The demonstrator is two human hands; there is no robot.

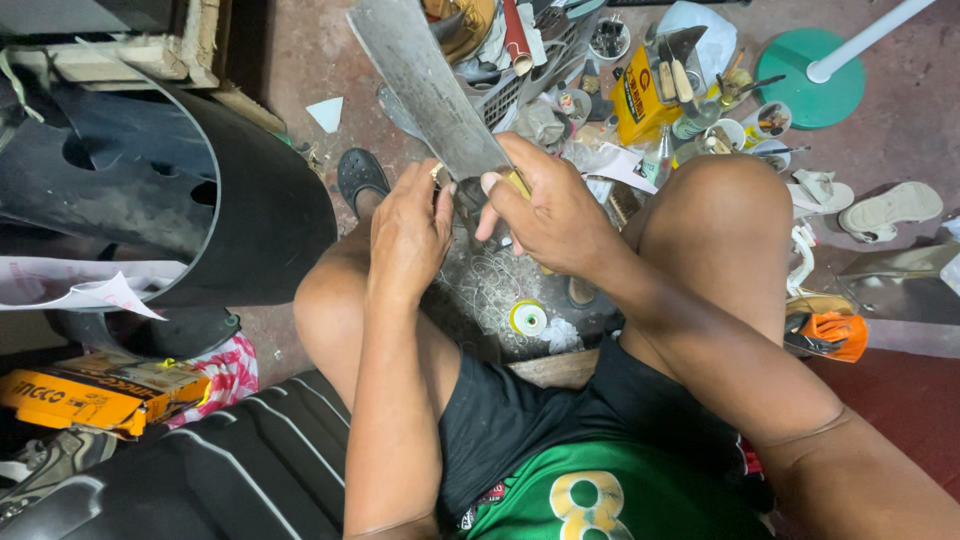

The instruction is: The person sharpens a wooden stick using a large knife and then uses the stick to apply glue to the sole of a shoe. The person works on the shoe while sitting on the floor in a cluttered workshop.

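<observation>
A long, broad, dull grey metal blade (425,85) rises from between my knees toward the top of the view. My right hand (545,205) grips its lower end, where a yellowish handle part shows between the fingers. My left hand (410,235) is closed around the same base from the left side, thumbs near each other. Below the hands lies a dark patterned metal plate (490,290) with a small white and yellow tape roll (528,318) on it.
A large black curved drum (200,200) stands at left. An orange box (90,395) lies lower left. Tools, cups and a yellow packet (640,100) clutter the floor ahead. A green round stand base (810,80) is upper right, sandals (885,210) and an orange tool (830,335) at right.
</observation>
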